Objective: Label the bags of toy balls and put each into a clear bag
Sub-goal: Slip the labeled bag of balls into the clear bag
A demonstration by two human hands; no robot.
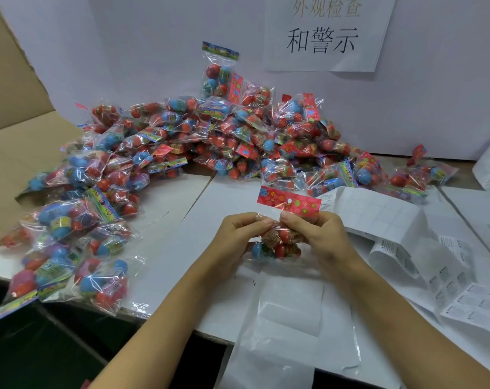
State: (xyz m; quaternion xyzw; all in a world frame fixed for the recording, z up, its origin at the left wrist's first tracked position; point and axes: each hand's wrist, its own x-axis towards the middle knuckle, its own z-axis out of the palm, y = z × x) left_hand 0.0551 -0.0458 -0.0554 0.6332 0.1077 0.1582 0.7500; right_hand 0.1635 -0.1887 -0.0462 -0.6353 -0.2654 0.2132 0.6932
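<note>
Both hands, left hand (238,237) and right hand (319,234), pinching one bag of toy balls (280,242) between them.

One bag of toy balls (277,237) sits in the two grips; beyond them a heap (210,141) of dozens more, too tangled to count exactly.
</note>
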